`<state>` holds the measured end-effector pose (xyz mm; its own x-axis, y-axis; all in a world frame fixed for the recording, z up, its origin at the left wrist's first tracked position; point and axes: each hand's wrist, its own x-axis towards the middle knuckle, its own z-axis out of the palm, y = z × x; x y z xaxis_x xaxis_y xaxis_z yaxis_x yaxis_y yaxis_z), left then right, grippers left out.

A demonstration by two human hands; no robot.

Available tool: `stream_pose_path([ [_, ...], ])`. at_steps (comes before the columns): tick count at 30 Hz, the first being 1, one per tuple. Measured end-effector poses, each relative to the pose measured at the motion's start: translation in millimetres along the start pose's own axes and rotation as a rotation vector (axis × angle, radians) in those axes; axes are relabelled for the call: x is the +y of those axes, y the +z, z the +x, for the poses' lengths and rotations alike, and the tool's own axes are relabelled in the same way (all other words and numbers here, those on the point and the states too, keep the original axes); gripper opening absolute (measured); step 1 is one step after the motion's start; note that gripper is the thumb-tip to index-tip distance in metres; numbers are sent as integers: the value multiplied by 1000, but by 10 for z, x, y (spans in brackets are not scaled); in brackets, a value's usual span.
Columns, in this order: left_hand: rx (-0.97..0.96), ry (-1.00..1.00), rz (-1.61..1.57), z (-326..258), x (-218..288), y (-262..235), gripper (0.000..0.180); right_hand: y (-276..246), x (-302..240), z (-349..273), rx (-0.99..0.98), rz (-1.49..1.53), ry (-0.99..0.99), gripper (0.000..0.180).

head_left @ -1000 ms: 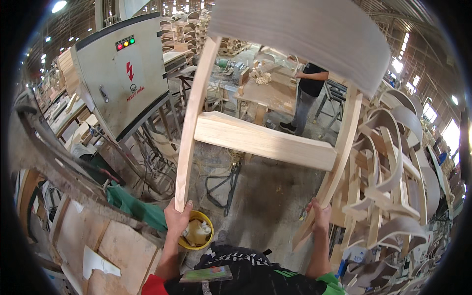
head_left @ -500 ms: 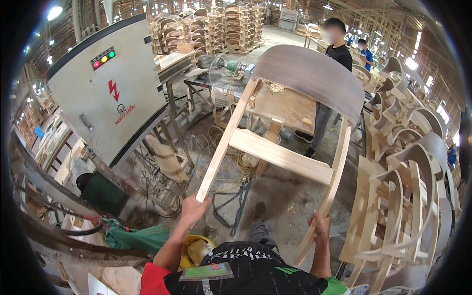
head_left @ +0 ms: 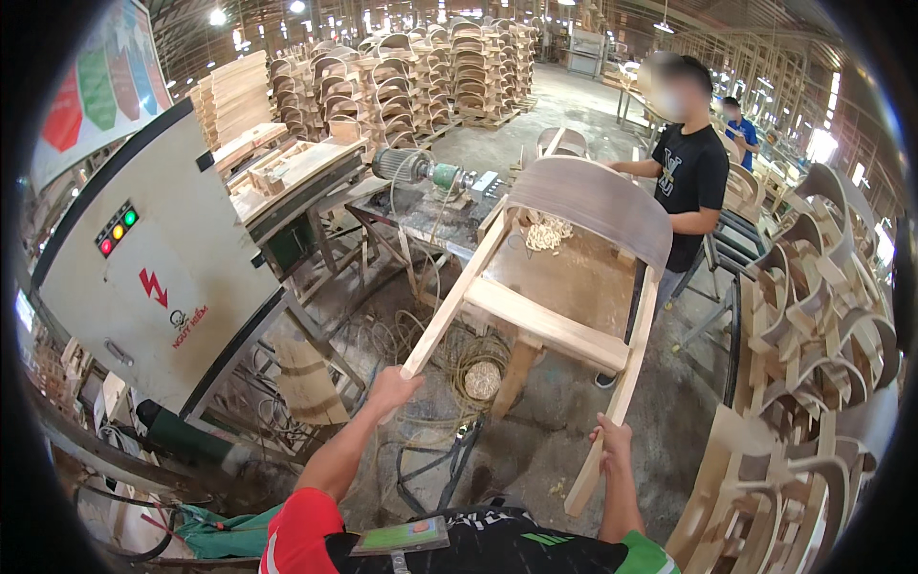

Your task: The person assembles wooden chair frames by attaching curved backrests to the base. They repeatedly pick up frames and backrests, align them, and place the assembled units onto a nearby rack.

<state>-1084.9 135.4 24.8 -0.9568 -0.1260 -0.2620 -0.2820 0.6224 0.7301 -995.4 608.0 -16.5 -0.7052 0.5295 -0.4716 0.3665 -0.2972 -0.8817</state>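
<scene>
I hold a wooden chair back frame (head_left: 545,320) out in front of me, with two pale legs, a pale crossbar and a curved dark brown backrest (head_left: 598,206) at its far end. My left hand (head_left: 392,390) is closed round the lower end of the left leg. Round the right leg, a little above its lower end, my right hand (head_left: 612,442) is closed. Beyond the crossbar, a brown worktable (head_left: 564,277) shows through the frame, with a heap of small pale wooden pieces (head_left: 545,232) on it.
A co-worker in black (head_left: 687,177) stands beyond the table. Stacked chair frames (head_left: 813,383) line the right side. At left stands a grey electrical cabinet (head_left: 163,277). A motor (head_left: 406,165) sits on a bench, and coiled hoses (head_left: 469,359) lie on the floor.
My view has shifted. The chair frame now reaches over the worktable, with its backrest lower and further off. Both hands keep their grip. The co-worker now shows more fully, arms toward the table.
</scene>
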Motion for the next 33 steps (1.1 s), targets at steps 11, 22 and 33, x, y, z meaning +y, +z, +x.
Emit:
stream_pose_path([
  [11, -79, -130, 105, 1514, 670, 162, 46, 767, -622, 1318, 21, -91, 72, 39],
  [22, -113, -131, 58, 2098, 753, 215, 54, 1091, -762, 1753, -24, 25, 1, 52],
  [33, -150, -168, 145, 2345, 561, 353, 71, 1035, -262, 1524, -30, -192, -116, 70],
])
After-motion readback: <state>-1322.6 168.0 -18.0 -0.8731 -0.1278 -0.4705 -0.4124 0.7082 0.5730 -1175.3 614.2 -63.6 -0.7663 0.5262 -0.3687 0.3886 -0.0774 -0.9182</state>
